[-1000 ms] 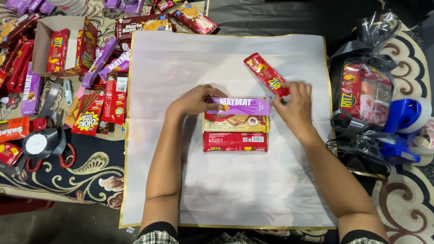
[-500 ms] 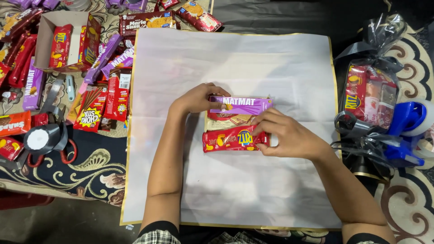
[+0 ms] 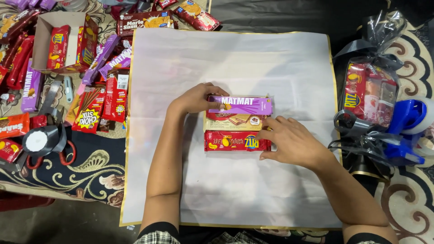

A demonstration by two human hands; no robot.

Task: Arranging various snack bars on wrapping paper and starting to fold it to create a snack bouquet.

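Note:
A stack of snack packs lies in the middle of a white wrapping sheet [image 3: 235,58]. A purple pack [image 3: 242,104] is at the far side, a beige wafer pack [image 3: 235,120] in the middle, and a red cracker pack [image 3: 235,141] nearest me. My left hand [image 3: 197,97] holds the left end of the purple pack. My right hand [image 3: 291,140] rests with fingers against the right end of the red cracker pack and the wafer pack.
Many loose snack packs [image 3: 97,106] and an open cardboard box [image 3: 49,43] lie at the left. Black ribbon roll [image 3: 38,140] and red-handled scissors [image 3: 63,158] sit lower left. A wrapped gift bundle [image 3: 368,95] and blue tape dispenser [image 3: 407,124] stand at the right.
My right hand brought a red cracker pack from the far right of the sheet down onto the near side of the stack and now presses its right end.

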